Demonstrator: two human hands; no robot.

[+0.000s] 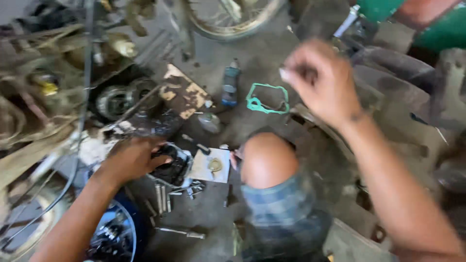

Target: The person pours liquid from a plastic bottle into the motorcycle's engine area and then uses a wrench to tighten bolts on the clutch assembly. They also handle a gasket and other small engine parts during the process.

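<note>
Head view. The left hand (132, 157) sits at about 8 o'clock in the frame, forearm running up from the lower left edge. The palm faces down and the fingers curl over a dark, greasy engine part (171, 167) lying on the floor; the grip is narrow and closed on the part's upper edge.

At 3 o'clock of that part, just beside it, lies a white sheet (209, 166) with a small brass-coloured piece (215, 165) on it. Loose bolts (162, 199) lie on the floor at 6 o'clock of the part.

The right hand (320, 80) is raised at about 1 o'clock in the frame, blurred by motion, forearm extending down to the lower right corner. The fingers are bunched; whether they pinch anything cannot be told.

A green gasket (267, 99) lies flat on the floor at 9 o'clock of the right hand, near it but apart. A small dark bottle (230, 85) stands at 9 o'clock of the gasket. A bare knee (267, 160) above a checked cloth occupies the centre. A wheel rim (228, 22) shows at 12 o'clock.
</note>
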